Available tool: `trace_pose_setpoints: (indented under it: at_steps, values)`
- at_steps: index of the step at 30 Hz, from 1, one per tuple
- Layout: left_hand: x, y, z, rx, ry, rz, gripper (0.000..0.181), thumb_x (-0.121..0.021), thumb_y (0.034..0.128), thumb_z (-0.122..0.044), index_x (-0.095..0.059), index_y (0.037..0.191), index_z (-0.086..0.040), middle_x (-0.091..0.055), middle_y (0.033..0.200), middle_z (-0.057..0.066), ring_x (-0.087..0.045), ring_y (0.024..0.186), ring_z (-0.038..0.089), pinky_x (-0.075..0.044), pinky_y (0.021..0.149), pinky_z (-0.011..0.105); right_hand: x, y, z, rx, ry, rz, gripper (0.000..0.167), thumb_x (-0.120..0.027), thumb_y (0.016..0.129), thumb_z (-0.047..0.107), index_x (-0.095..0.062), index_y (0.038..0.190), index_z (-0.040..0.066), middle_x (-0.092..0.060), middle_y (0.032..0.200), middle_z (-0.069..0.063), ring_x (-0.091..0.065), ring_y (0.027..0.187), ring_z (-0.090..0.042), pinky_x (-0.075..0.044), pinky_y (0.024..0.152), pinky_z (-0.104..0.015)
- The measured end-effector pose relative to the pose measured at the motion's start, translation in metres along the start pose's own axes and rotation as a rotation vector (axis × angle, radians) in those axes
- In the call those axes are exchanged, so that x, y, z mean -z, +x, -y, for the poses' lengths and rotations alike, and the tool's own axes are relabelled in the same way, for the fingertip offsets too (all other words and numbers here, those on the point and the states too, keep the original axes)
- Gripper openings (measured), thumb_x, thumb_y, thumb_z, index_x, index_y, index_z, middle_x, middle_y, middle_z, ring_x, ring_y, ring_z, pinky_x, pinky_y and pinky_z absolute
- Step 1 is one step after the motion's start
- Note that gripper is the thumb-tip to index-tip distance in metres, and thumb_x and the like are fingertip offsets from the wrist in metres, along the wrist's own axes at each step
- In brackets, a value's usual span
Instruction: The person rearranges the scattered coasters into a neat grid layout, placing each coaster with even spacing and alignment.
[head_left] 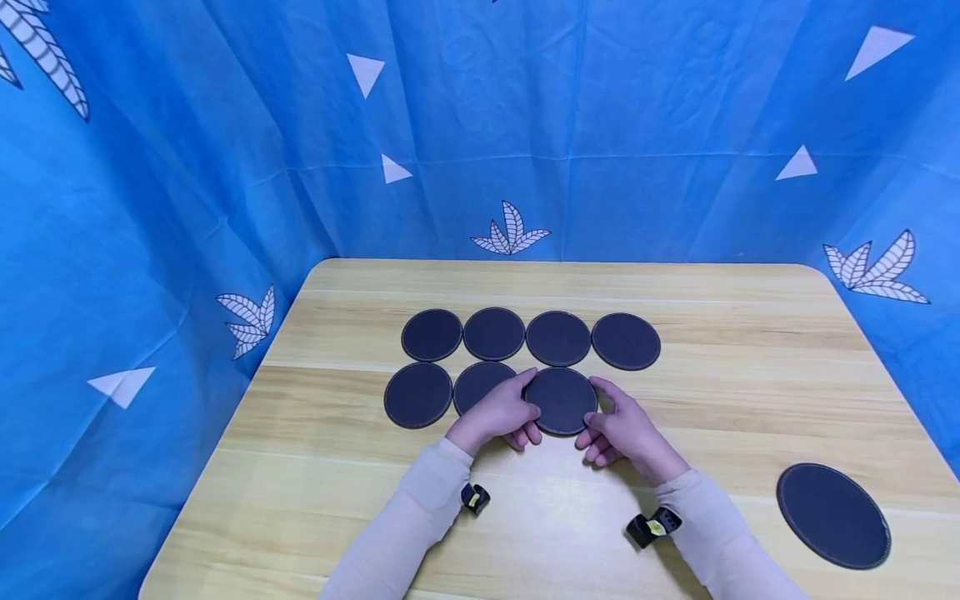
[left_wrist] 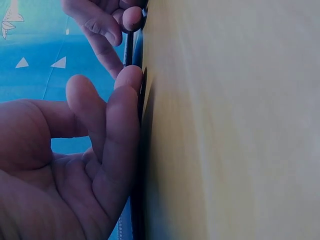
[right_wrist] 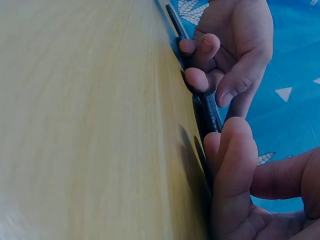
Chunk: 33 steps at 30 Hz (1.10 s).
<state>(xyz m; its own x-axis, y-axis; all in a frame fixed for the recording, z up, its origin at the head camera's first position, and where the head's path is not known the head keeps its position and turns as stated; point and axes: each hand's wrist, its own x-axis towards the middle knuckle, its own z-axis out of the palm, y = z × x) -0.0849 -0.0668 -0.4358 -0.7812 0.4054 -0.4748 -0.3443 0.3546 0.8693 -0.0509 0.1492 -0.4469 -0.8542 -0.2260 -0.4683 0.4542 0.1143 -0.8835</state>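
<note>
A black round coaster (head_left: 562, 402) with a stitched rim lies between my two hands in the head view. My left hand (head_left: 501, 412) holds its left edge with thumb and forefinger. On the opposite edge, my right hand (head_left: 626, 427) grips it the same way. The other fingers of both hands curl loosely below. Seen edge-on in the right wrist view, the coaster (right_wrist: 212, 112) is close to the tabletop; I cannot tell whether it touches. Left of it is a similar coaster (head_left: 480, 387), partly hidden by my left hand, then another coaster (head_left: 418, 395).
Behind runs a row of several matching coasters, from the left one (head_left: 432, 335) to the right one (head_left: 626, 342). A separate coaster (head_left: 834, 517) lies near the right side of the wooden table (head_left: 712, 308). Blue patterned cloth (head_left: 637, 125) hangs behind and at the sides.
</note>
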Motion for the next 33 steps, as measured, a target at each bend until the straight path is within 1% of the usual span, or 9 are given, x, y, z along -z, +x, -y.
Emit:
trace_pose_setpoints:
  at_steps: [7, 13, 22, 33]
  values:
    - [-0.001, -0.0009, 0.0005, -0.005, 0.025, -0.013, 0.076, -0.051, 0.0968, 0.0, -0.017, 0.163, -0.014, -0.068, 0.067, 0.021, -0.054, 0.042, 0.015, -0.052, 0.043, 0.029, -0.0017, -0.0007, 0.001, 0.01, -0.006, 0.008, 0.073, -0.046, 0.101, -0.001, -0.008, 0.162, 0.009, -0.069, 0.073, -0.019, -0.063, 0.051, -0.018, -0.056, 0.048, -0.033]
    - [-0.0007, -0.0016, 0.0008, -0.008, 0.023, -0.013, 0.077, -0.052, 0.0961, 0.0, -0.018, 0.163, -0.016, -0.068, 0.067, 0.022, -0.053, 0.042, 0.015, -0.051, 0.043, 0.03, -0.003, -0.0014, 0.0019, 0.004, -0.011, 0.005, 0.074, -0.047, 0.1, 0.0, -0.009, 0.162, 0.01, -0.069, 0.074, -0.019, -0.063, 0.051, -0.018, -0.056, 0.049, -0.033]
    - [-0.0007, 0.0002, 0.0033, -0.019, 0.026, -0.014, 0.077, -0.054, 0.0956, -0.001, -0.021, 0.163, -0.017, -0.065, 0.061, 0.017, -0.049, 0.04, 0.014, -0.049, 0.041, 0.028, -0.0031, -0.0008, 0.0017, 0.003, -0.012, 0.007, 0.074, -0.047, 0.1, 0.0, -0.008, 0.162, 0.009, -0.069, 0.075, -0.019, -0.063, 0.051, -0.019, -0.056, 0.049, -0.033]
    - [-0.0007, -0.0035, -0.0003, -0.021, 0.044, -0.004, 0.074, -0.054, 0.0975, -0.002, -0.022, 0.163, -0.016, -0.065, 0.063, 0.018, -0.049, 0.04, 0.015, -0.049, 0.041, 0.028, -0.0027, 0.0001, 0.0033, 0.013, -0.028, 0.011, 0.074, -0.048, 0.101, 0.002, -0.008, 0.162, 0.009, -0.068, 0.073, -0.019, -0.062, 0.05, -0.019, -0.056, 0.048, -0.034]
